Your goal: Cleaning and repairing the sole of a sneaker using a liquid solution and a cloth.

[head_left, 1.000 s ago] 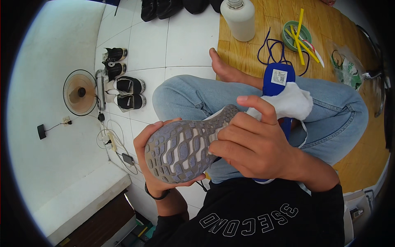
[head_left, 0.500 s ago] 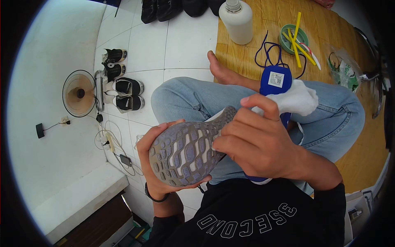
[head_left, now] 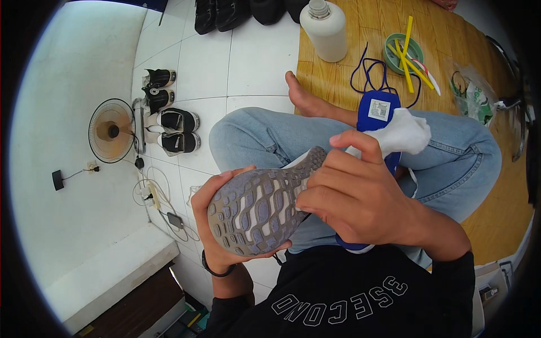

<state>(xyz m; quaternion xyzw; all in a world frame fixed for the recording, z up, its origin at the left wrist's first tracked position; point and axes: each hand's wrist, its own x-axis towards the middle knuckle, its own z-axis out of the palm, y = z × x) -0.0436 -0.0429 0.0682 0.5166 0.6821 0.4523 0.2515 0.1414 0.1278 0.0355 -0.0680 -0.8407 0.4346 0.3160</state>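
A shoe (head_left: 256,211) is held with its grey, lavender and white patterned sole facing up. My left hand (head_left: 204,211) wraps round its wide front end, thumb on one edge and fingers on the other. My right hand (head_left: 360,194) is closed on a white cloth (head_left: 403,135), whose bunched end sticks out above the index finger. The fingertips of that hand rest against the middle of the sole. Under it, across my lap, lies a blue shoe piece (head_left: 366,104) with a white label; my hand hides its middle. Blue laces (head_left: 375,67) trail from its far end.
On the wood-patterned mat (head_left: 338,79) stand a white bottle (head_left: 327,34) and a green bowl (head_left: 403,53) with yellow sticks. A plastic bag (head_left: 473,96) lies at right. Several shoes (head_left: 177,129), a fan (head_left: 112,130) and cables (head_left: 160,197) are at left.
The shoe has tilted slightly in my left hand. My right hand has shifted a little along the sole, and the cloth's loose end has moved slightly left.
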